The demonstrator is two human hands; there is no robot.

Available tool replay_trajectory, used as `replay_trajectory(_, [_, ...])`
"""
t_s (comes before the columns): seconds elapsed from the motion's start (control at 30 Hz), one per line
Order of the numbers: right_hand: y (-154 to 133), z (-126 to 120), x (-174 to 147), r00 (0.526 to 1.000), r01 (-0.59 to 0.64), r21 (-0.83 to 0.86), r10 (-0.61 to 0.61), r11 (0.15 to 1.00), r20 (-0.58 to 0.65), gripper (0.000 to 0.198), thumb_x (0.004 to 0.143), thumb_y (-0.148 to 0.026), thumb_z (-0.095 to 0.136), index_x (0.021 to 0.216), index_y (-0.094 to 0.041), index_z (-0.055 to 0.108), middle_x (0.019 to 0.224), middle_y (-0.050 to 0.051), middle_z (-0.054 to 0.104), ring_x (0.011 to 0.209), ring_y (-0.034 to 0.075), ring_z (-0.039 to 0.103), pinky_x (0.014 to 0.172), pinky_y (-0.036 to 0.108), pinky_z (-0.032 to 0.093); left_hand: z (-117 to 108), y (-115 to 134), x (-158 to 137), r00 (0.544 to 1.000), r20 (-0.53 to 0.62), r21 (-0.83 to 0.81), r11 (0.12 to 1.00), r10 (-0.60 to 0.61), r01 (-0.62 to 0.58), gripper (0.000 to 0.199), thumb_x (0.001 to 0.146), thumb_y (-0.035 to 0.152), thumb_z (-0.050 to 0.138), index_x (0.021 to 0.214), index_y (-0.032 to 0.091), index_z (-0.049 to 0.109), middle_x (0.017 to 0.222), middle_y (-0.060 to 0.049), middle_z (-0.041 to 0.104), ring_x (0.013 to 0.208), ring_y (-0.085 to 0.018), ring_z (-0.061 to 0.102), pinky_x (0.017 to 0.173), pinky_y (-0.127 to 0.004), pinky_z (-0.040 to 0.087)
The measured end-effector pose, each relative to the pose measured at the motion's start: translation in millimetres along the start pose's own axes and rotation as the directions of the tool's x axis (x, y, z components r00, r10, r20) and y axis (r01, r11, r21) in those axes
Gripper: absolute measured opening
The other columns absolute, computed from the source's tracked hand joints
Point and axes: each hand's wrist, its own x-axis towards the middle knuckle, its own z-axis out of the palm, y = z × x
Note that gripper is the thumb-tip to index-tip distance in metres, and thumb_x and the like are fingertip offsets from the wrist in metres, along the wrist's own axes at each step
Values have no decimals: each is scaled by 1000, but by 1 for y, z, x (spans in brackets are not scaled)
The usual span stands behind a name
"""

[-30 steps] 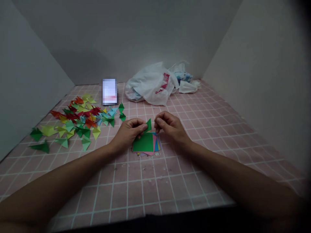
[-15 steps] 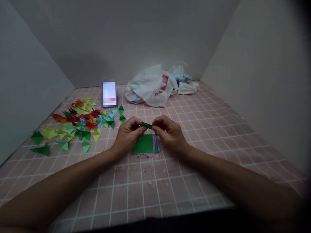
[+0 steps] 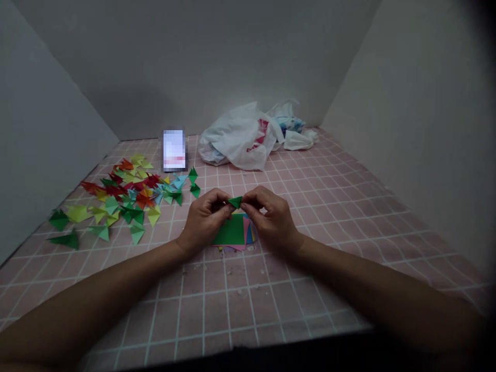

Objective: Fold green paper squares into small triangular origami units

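Note:
A small piece of folded green paper (image 3: 235,202) is pinched between my two hands, just above a stack of square paper sheets (image 3: 229,231). My left hand (image 3: 207,217) grips its left end with thumb and index finger. On the opposite end, my right hand (image 3: 272,216) pinches it the same way. The stack has a green sheet on top, with pink, blue and yellow edges peeking out beneath. Part of the stack's left and right sides is hidden by my hands.
Many folded paper pieces (image 3: 132,213) in green, yellow, red and light blue spread over the left side. Behind them stands a phone (image 3: 174,150) with its screen lit. White plastic bags (image 3: 236,137) lie at the back. A pink checked cloth (image 3: 349,217) covers the surface between pale walls.
The folded green paper has turned, so a broader triangular face now shows instead of a narrow edge. My hands have shifted only slightly.

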Motion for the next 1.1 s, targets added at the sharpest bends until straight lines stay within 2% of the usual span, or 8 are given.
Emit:
replay_trajectory(0.2, [1, 4, -1, 981, -192, 164, 194, 968, 5, 5, 88, -23, 67, 90, -22, 62, 84, 2, 63, 75, 17, 58, 68, 32, 46, -2, -4, 0, 995, -6, 92, 990, 104, -103, 4, 83, 21, 70, 82, 19, 67, 72, 1, 60, 64, -12, 56, 57, -24, 44])
replay_trajectory(0.33, [-1, 7, 1, 894, -441, 474, 423, 763, 150, 20, 81, -33, 73, 93, -22, 63, 76, -2, 59, 63, 13, 55, 58, 28, 45, -4, -6, 0, 965, 26, 236, 937, 260, -258, 5, 87, 18, 67, 83, 19, 66, 76, 0, 61, 69, -13, 58, 62, -26, 45])
replay_trajectory(0.43, [-4, 6, 2, 813, -569, 568, 512, 595, 279, 25, 76, -37, 76, 92, -21, 63, 72, -4, 58, 55, 11, 52, 52, 26, 44, -6, -8, 2, 912, 88, 375, 835, 400, -403, 10, 88, 12, 63, 81, 19, 65, 78, -1, 62, 72, -14, 59, 66, -27, 47])
replay_trajectory(0.5, [-4, 6, 3, 791, -593, 588, 536, 550, 295, 26, 73, -36, 78, 87, -20, 63, 72, -4, 58, 54, 10, 52, 51, 25, 44, -8, -9, 3, 880, 115, 450, 765, 461, -460, 12, 89, 10, 61, 83, 19, 64, 81, -2, 63, 74, -15, 59, 67, -27, 48])
replay_trajectory(0.73, [-3, 5, 3, 752, -632, 616, 563, 470, 342, 30, 70, -34, 82, 88, -21, 63, 69, -6, 58, 52, 10, 52, 51, 26, 46, -10, -13, 4, 776, 201, 549, 587, 598, -595, 14, 96, 11, 56, 91, 19, 67, 89, -4, 67, 81, -14, 65, 71, -25, 51])
replay_trajectory(0.83, [-2, 5, 3, 749, -641, 600, 563, 479, 350, 26, 71, -33, 80, 88, -20, 64, 66, -5, 58, 53, 11, 53, 52, 27, 47, -10, -12, 3, 784, 210, 599, 557, 585, -576, 15, 98, 15, 55, 92, 20, 68, 90, -4, 69, 82, -15, 66, 72, -25, 52])
replay_trajectory(0.93, [-2, 5, 2, 777, -619, 558, 535, 553, 332, 20, 76, -32, 74, 92, -20, 69, 66, -4, 61, 56, 12, 55, 55, 27, 47, -11, -11, 2, 792, 216, 645, 526, 571, -554, 16, 99, 18, 54, 92, 20, 69, 91, -4, 70, 82, -14, 67, 72, -24, 52])
replay_trajectory(1.1, [0, 6, -1, 800, -593, 538, 514, 599, 310, 17, 79, -33, 74, 91, -21, 72, 68, -4, 61, 56, 11, 55, 56, 27, 45, -11, -12, 3, 770, 239, 677, 467, 591, -569, 18, 100, 21, 54, 92, 20, 69, 88, -4, 70, 78, -14, 67, 67, -24, 50])
